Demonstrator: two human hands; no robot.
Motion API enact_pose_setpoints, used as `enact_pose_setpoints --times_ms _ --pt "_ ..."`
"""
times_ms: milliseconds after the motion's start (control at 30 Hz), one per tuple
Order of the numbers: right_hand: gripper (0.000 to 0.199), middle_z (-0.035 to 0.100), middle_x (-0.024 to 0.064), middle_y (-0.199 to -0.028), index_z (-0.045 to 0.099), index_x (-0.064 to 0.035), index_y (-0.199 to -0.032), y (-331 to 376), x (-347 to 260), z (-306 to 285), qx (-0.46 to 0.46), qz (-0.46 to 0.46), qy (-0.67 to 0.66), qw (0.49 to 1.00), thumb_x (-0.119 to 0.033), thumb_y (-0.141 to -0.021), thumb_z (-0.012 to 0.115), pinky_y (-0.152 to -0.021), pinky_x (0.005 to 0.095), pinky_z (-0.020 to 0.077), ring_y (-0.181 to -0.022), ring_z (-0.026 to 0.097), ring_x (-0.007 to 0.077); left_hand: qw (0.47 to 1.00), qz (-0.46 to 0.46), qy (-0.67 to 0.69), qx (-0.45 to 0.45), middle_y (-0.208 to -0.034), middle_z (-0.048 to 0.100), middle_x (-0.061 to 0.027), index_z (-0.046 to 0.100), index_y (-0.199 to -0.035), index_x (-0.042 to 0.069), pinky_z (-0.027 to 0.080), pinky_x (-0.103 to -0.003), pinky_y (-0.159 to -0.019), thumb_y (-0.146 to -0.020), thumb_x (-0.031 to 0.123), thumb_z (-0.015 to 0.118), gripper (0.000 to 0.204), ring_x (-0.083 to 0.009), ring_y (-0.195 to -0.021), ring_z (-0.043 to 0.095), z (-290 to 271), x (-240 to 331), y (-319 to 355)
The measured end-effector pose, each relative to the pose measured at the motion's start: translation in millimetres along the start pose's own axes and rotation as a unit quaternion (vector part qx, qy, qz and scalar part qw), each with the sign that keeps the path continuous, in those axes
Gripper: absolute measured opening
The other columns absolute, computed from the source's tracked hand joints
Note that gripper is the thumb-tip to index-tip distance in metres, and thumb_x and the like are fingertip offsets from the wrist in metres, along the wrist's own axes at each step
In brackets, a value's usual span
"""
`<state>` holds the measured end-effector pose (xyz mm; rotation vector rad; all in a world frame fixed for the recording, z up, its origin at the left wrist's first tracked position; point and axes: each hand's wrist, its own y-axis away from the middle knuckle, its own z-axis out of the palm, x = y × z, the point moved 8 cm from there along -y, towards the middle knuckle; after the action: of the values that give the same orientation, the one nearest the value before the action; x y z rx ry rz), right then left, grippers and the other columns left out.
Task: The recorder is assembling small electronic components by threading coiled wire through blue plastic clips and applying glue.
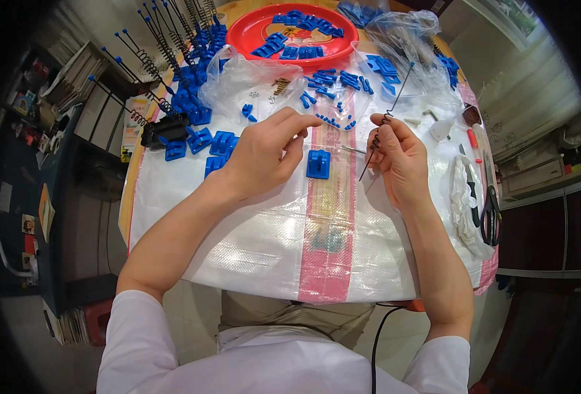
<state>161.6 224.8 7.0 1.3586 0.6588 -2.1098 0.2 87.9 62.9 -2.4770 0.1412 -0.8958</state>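
I see the coiled wire rod (pixel 383 121) standing steeply, blue tip up and away over the white woven sheet (pixel 251 230), pinched in my raised right hand (pixel 399 157), my left hand (pixel 264 154) pinching fingertips together just left of a blue plastic bracket (pixel 318 164).

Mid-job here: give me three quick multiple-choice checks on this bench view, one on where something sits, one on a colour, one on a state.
1. Where is the single blue block?
A. between the two hands
B. in the red tray
C. under the scissors

2. What colour is the round tray?
A. green
B. red
C. white

3. What is the right hand doing?
A. lying empty
B. holding scissors
C. pinching a thin wire rod with a coiled spring

Answers: 1 A, it lies alone on the white woven sheet between the left hand and the right; 2 B, its rim is red; 3 C, the fingers close round the rod at its coil.
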Motion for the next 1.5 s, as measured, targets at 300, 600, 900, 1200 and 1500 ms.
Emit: enact_pose_setpoints --times_ms 300,600,900,1200,1500 --pt "0.038 0.065 0.0050 -0.092 0.062 0.0036 -0.128 1 -2 6 -0.023 -0.004 0.012 1.000 -0.024 -0.103 0.064 -0.064 0.0244 0.0509 -0.072 0.060 0.0092 0.997 0.037 0.004 -0.064 -0.105 0.063 -0.0136 0.045 -0.146 0.002 0.054 -0.038 -0.081 -0.075 0.007 0.071 0.076 -0.0267 -0.091 0.062 13 6 4" --pt "0.036 0.064 0.0033 -0.091 0.061 0.0037 -0.129 4 -3 12 -0.035 -0.012 0.040 0.998 -0.023 -0.104 0.061 -0.065 0.0247 0.0513 -0.075 0.061 0.0098 0.990 0.037 -0.038 -0.133 -0.109 0.060 -0.0168 0.031 -0.155 0.002 0.048 -0.043 -0.094 -0.074 0.010 0.076 0.093 -0.0329 -0.100 0.059 25 6 5" --pt "0.037 0.063 0.0027 -0.090 0.061 0.0028 -0.129 6 -5 14 -0.028 -0.025 0.067 0.997 -0.023 -0.104 0.062 -0.064 0.0249 0.0507 -0.072 0.061 0.0101 0.993 0.032 0.003 -0.111 -0.110 0.064 -0.0150 0.031 -0.155 0.003 0.049 -0.042 -0.094 -0.076 0.006 0.077 0.092 -0.0318 -0.101 0.060 32 0 7" --pt "0.035 0.063 0.0042 -0.089 0.062 0.0017 -0.126 3 -6 5 -0.006 -0.041 0.093 0.995 -0.025 -0.103 0.063 -0.059 0.0233 0.0470 -0.068 0.059 0.0092 0.995 0.031 0.015 -0.094 -0.111 0.064 -0.0158 0.036 -0.152 0.003 0.050 -0.042 -0.092 -0.074 0.006 0.081 0.091 -0.0324 -0.100 0.061 37 -2 8" --pt "0.041 0.068 0.0114 -0.096 0.048 0.0021 -0.139 3 -1 11 -0.034 -0.021 0.045 0.998 -0.023 -0.107 0.055 -0.062 0.0265 0.0511 -0.068 0.062 0.0128 0.995 0.042 0.000 -0.089 -0.112 0.063 -0.0164 0.039 -0.151 0.003 0.048 -0.043 -0.092 -0.074 0.009 0.081 0.088 -0.0343 -0.102 0.059 34 -6 9"
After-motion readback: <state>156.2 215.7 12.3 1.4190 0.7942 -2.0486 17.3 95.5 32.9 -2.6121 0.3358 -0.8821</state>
